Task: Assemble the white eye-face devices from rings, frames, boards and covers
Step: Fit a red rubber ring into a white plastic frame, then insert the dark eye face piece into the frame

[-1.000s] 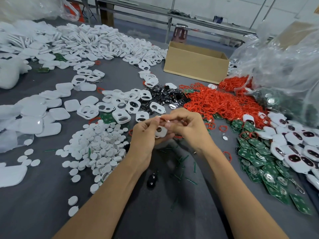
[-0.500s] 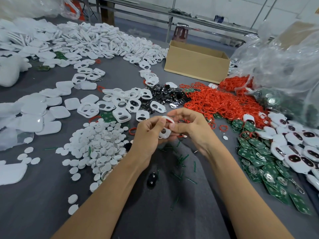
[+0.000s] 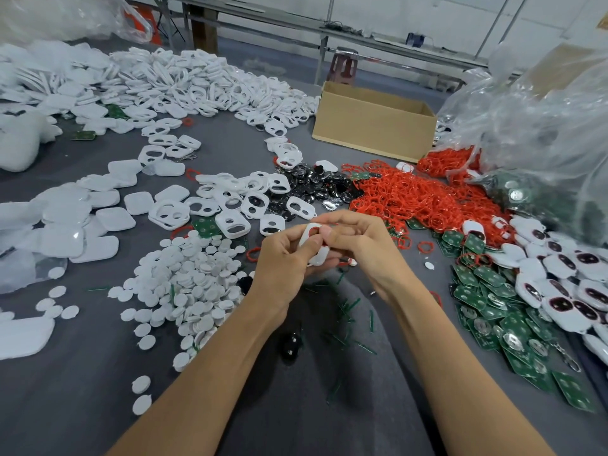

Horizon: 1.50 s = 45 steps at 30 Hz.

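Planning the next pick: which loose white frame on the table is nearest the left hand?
The frame just beyond the left hand, at the cluster's near right corner; the rest lie farther left or farther back.

white frame (image 3: 314,250) | aloft, tilted near-upright | red ring (image 3: 315,229) | at its upper opening

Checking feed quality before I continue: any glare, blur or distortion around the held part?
Head view: soft even light, faint shadows; wide-angle bending toward the edges; glare on the crinkled clear plastic bags at right; the small white plastic frame pinched by the left hand and right hand reads slightly soft.
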{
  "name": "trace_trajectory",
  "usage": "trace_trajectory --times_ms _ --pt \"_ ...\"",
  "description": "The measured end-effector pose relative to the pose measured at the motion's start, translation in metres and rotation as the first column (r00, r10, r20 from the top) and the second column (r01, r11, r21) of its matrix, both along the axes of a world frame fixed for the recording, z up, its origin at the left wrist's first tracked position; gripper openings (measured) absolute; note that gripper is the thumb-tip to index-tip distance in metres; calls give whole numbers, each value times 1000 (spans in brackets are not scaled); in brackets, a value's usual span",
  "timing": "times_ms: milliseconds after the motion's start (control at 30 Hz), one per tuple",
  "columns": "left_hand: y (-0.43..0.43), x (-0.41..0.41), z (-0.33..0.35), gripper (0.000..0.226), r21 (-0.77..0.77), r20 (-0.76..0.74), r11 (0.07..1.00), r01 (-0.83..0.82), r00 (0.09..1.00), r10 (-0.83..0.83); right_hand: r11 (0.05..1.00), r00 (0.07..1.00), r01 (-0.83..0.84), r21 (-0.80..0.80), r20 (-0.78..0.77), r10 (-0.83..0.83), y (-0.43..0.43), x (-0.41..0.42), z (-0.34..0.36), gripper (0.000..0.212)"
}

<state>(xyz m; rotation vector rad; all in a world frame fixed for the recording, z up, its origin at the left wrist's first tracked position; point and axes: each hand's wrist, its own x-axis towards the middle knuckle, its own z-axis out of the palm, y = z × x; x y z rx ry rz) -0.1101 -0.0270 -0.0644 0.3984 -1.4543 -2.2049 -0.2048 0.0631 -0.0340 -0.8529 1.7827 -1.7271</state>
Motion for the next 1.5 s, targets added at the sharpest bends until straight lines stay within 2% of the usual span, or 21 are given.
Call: trace_trajectory --times_ms 133,200,400,533,633,767,867,967,1133,1233,1300,1400,1467,1500 --pt "-2 -1 -1 17 104 -26 994 -25 999 28 988 980 -156 -3 120 156 4 -1 0 26" --pt "-3 -1 -1 18 111 -32 993 -43 998 47 986 979 -169 -12 112 169 6 -3 1 27" --pt "-1 -1 -3 14 46 22 996 -80 997 79 999 999 -46 24 -18 46 8 -6 4 23" --pt "1 -3 -5 13 -46 49 989 -144 988 146 994 979 80 74 -191 -65 5 -4 3 18" --pt "1 -5 -5 16 -27 76 983 -179 981 181 964 873 253 84 -449 -190 0 -1 8 21" --pt "2 -7 -4 13 1 122 976 -219 969 217 965 776 258 42 -604 -181 -5 10 19 23" --pt "0 -6 -4 12 29 114 979 -203 973 199 962 733 271 4 -649 -204 -6 12 29 26" --pt "-4 -5 -5 13 86 114 976 -199 975 189 938 726 347 -25 -626 -285 1 4 39 34" --pt "-6 -5 -4 13 103 67 983 -153 987 147 871 722 487 63 -590 -361 26 -17 44 40" --pt "-6 -5 -3 12 104 46 980 -167 986 163 898 801 388 206 -558 -218 34 -15 44 37" --pt "-6 -6 -1 15 114 44 972 -204 979 200 881 830 242 407 -556 29 33 -9 44 23" --pt "-4 -7 2 11 59 20 964 -258 966 257 703 795 -40 710 -404 453 30 11 40 15" --pt "-2 -7 3 8 28 15 960 -280 960 280 593 716 -183 785 -307 627 29 33 33 11" --pt "-2 -7 3 8 31 13 958 -285 958 285 584 678 -195 788 -322 661 29 43 28 17"
